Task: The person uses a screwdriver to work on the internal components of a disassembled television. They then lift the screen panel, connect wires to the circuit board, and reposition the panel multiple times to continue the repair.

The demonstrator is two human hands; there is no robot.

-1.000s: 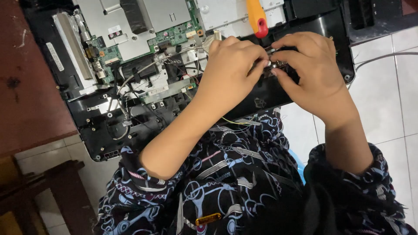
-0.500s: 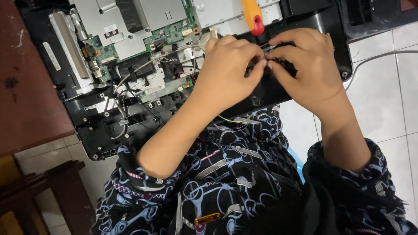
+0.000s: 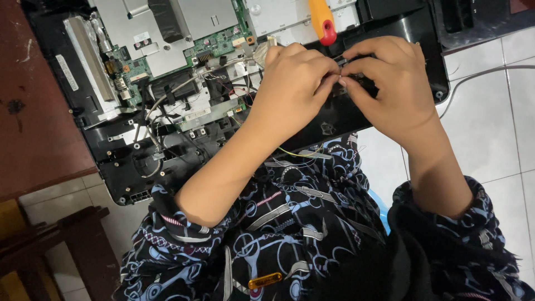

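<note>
Barely anything's changed since a moment ago: both hands still bunched over the black case (image 3: pixel 356 120). Left hand (image 3: pixel 295 83) and right hand (image 3: pixel 390 83) meet fingertip to fingertip, pinching a thin wire (image 3: pixel 341 59), mostly hidden. Just past them sits the orange screwdriver (image 3: pixel 322 19), with the green board (image 3: pixel 217 44) to its left.

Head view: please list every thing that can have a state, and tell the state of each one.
Black device casing: opened, back cover off, insides exposed.
Green circuit board: uncovered, mounted in the casing.
Screwdriver with orange handle: lying on the device, unheld.
Left hand: fingertips pinched on a small part, hidden.
Right hand: fingertips pinched at the same spot.
</note>
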